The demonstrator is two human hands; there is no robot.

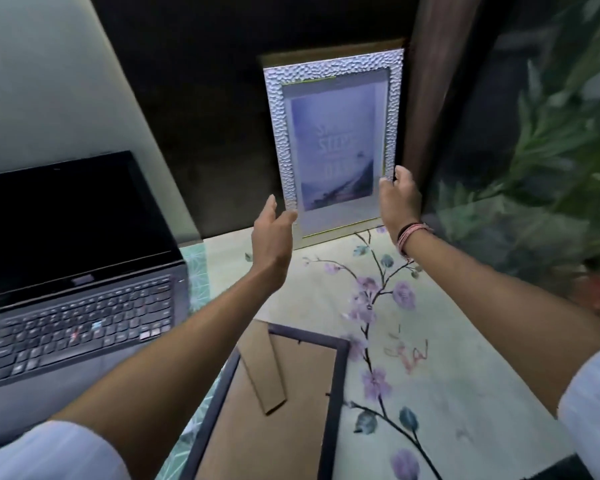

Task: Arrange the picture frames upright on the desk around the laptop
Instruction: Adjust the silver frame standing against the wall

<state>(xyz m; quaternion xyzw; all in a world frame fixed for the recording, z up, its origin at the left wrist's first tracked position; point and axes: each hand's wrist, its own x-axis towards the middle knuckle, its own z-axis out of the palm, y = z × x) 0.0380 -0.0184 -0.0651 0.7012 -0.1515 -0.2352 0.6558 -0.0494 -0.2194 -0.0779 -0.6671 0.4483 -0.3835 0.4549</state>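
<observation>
At the desk's back edge, right of the laptop [80, 258], a silver hammered picture frame [333, 140] stands upright. The right hand [400, 199] pinches its lower right edge; the left hand [274, 233], fingers spread, touches its lower left corner. Released badly propped, it could topple forward onto the dark frame [284, 403] lying face down.

Silver frame [333, 81] upright between both hands

- picture frames: 2 — one silver frame [333, 140] standing at the back, one dark frame [284, 403] lying face down near the front
- laptop [73, 271]: 1, lid open
- hands: 2 — left hand [274, 233], right hand [400, 199]
- wristbands [411, 237]: one bunch, on the right wrist
- plant [551, 133]: 1
</observation>
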